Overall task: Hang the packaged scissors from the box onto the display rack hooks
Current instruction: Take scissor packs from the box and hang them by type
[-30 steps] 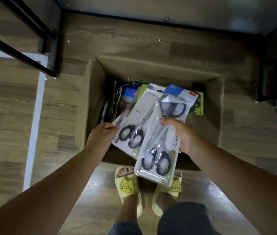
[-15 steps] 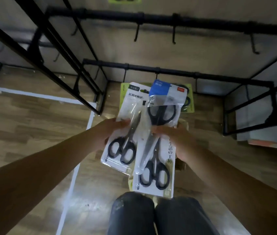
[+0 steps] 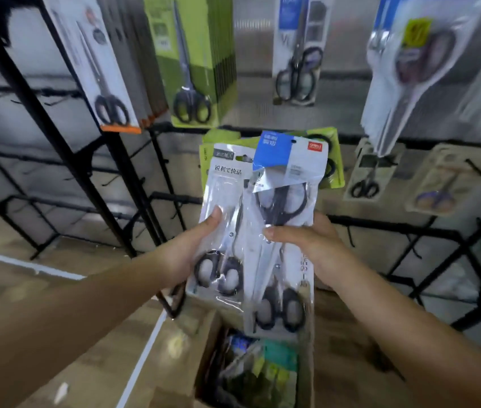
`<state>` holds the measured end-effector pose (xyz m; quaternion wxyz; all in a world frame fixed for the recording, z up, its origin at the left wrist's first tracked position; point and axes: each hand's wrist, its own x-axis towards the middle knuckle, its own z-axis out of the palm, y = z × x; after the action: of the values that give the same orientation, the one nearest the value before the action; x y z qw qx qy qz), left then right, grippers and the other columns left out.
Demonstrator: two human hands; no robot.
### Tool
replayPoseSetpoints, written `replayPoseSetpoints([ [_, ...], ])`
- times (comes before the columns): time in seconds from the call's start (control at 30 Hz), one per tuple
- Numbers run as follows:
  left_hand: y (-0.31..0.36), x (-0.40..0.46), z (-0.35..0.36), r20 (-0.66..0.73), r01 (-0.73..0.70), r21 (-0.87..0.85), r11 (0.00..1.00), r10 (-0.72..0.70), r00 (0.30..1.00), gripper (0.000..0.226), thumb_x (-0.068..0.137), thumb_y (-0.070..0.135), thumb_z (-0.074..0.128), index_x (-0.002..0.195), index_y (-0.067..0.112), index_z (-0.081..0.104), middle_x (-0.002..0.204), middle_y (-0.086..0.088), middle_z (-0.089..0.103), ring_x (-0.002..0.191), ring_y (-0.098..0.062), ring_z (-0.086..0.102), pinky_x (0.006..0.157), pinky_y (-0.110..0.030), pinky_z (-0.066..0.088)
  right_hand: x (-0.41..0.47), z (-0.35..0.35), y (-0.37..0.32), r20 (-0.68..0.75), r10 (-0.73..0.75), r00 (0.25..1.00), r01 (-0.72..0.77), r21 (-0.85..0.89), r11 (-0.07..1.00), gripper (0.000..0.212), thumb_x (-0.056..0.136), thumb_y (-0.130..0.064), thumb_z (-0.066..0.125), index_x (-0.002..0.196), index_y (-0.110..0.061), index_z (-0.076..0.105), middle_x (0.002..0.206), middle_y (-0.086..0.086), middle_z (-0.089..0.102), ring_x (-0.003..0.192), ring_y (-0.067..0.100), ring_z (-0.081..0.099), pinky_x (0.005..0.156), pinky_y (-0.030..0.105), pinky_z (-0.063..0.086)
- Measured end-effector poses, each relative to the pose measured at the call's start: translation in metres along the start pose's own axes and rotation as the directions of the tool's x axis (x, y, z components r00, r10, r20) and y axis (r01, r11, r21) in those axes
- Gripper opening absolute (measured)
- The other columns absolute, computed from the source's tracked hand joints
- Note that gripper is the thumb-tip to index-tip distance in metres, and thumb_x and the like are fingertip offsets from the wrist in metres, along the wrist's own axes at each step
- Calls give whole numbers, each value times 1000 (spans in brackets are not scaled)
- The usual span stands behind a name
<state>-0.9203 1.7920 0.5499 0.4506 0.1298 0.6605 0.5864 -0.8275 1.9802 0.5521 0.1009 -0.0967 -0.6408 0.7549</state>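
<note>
Left hand (image 3: 187, 248) pinches the white pack (image 3: 223, 219); right hand (image 3: 307, 242) grips the blue pack (image 3: 289, 160), fanned so each hang-hole shows. Rack (image 3: 395, 225) hooks wait at 12 o'clock, the box (image 3: 310, 363) at 6.

Counts in view
Two hands, one cardboard box (image 3: 310, 343), at least three scissor packs in hand, six hanging stacks on the rack
</note>
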Motion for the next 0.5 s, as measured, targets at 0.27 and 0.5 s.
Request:
replayPoseSetpoints([
  [0.27,64,2,46,-75,-292,60,954,296,952,113,29,76,75,122,14,57,119,-2,66,107,-12,62,96,-28,46,12,0,-75,3,-197,980,197,-4,980,37,70,4,73,103,-9,67,92,2,74,85,15,70,65,19,54],
  [0.5,97,10,70,43,-524,-97,846,530,847,54,71,9,69,123,13,54,106,-3,72,99,-18,68,77,-24,55,25,5,-112,-82,-341,937,346,53,937,43,69,10,72,102,-14,64,91,3,74,85,20,71,64,29,57],
])
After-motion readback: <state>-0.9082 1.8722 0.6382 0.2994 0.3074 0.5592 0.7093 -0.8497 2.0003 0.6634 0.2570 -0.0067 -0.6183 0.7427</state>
